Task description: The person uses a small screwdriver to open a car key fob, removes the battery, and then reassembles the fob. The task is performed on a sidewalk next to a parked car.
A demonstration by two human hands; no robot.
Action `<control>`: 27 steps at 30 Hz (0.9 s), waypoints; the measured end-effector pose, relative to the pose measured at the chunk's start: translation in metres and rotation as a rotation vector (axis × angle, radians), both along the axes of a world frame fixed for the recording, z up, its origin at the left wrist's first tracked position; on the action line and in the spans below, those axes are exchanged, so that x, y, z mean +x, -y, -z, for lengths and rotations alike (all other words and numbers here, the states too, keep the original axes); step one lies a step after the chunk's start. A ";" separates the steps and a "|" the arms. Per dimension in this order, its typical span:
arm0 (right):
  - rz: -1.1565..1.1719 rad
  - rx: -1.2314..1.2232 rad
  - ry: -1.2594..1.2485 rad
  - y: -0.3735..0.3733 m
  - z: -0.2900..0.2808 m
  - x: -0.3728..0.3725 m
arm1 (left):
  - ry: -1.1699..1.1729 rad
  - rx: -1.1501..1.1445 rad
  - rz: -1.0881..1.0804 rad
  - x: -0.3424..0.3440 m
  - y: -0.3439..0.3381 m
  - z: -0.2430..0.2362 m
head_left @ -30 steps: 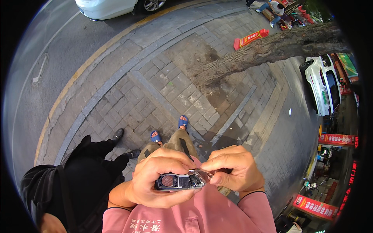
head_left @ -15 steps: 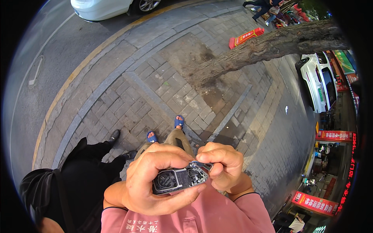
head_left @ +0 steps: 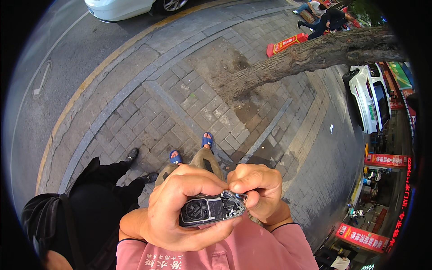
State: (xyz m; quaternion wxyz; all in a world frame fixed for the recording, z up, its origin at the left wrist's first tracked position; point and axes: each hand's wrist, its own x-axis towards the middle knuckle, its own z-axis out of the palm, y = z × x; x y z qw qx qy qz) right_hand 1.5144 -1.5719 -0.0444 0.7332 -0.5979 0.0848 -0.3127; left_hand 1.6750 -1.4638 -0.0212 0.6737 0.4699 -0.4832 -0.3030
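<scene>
Held in front of my chest is an opened car key fob (head_left: 213,209), black and grey, with a round battery compartment and bare inner parts at its right end. My left hand (head_left: 182,207) is closed around it, fingers along the top edge and thumb along the lower edge. My right hand (head_left: 258,189) is closed in a pinch at the fob's right tip. A small shiny metal piece (head_left: 242,196) shows between the right fingers and the tip; its kind is too hidden to tell.
A person in black (head_left: 90,211) stands close on my left. A tree trunk (head_left: 288,60) rises from the paving ahead, beside a red sign (head_left: 286,43). One white car (head_left: 121,9) is on the road, another (head_left: 371,96) at right. People are at far right.
The fob and my left fingers have shifted slightly right, toward my right hand. The metal piece at the tip shows less. People in the background have moved.
</scene>
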 end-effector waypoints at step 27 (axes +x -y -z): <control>0.005 0.087 -0.058 -0.005 -0.011 -0.007 | -0.130 0.053 0.117 0.000 -0.003 -0.001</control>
